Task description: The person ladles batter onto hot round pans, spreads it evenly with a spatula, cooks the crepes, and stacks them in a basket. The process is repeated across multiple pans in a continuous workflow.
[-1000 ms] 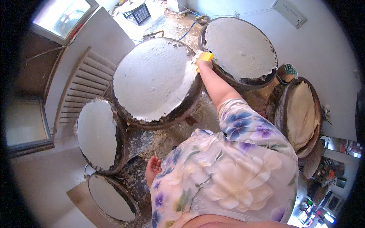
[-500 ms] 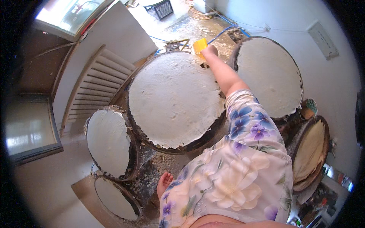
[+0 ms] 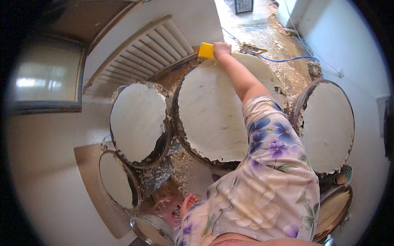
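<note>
My right hand (image 3: 222, 49) grips a flat yellow scraper (image 3: 206, 50) at the far rim of the large middle griddle (image 3: 211, 106). A thin, pale sheet of batter covers nearly the whole plate, ragged along its rim. My right forearm stretches across this griddle and hides part of it. Low and close to my body, my left hand (image 3: 188, 203) hangs with loosely bent fingers and holds nothing visible. Beside it on the left, a pink plastic bag or wrap (image 3: 169, 208) lies partly hidden.
More pale-covered round griddles surround me: one at left (image 3: 138, 122), a smaller one (image 3: 116, 179), one at right (image 3: 327, 123), and one at lower right (image 3: 333, 213). A radiator (image 3: 143, 49) lines the wall. Flaky scraps and a blue hose (image 3: 283, 60) lie on the floor beyond.
The whole view has swung left, so the griddles appear shifted. My right hand has carried the yellow scraper leftward along the middle griddle's far rim. My left hand still hangs low.
</note>
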Demonstrator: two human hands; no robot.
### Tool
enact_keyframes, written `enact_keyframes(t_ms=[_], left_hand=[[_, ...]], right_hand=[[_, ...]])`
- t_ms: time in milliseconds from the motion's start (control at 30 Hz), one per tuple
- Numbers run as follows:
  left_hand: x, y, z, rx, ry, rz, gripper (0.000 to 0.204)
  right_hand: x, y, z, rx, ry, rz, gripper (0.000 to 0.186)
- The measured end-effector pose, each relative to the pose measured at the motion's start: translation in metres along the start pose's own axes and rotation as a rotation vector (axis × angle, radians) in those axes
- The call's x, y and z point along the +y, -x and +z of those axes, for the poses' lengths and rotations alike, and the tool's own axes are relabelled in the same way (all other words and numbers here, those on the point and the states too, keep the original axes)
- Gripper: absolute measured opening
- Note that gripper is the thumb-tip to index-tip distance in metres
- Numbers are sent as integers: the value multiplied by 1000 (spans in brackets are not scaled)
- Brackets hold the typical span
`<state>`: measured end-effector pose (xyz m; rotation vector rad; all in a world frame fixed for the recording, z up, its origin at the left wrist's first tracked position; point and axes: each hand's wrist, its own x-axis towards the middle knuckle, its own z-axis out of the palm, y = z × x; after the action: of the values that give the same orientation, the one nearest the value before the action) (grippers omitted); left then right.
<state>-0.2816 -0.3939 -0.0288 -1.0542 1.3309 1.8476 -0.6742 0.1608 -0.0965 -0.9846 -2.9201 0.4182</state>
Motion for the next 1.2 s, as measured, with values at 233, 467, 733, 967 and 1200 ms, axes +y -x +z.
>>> enact_keyframes(t_ms=[233,467,733,967,1200], left_hand=[[-21,17,-10,25,69,73,32],[-22,26,-11,37,53,74,33],[-8,16,-24,-87,16,91,31],[4,1,-58,-314,88,136,30],[34,-14,-145,-394,192,208,30]], right_hand=[[-131,47,44,-14,93,-569,19],[-197,189,81,-320,139,-1279,17],[-146,361,42,-575,-8,-1623,15],[-157,378,-15,-523,-382,-793,21],[-149,435,7,-508,-629,-342,30]])
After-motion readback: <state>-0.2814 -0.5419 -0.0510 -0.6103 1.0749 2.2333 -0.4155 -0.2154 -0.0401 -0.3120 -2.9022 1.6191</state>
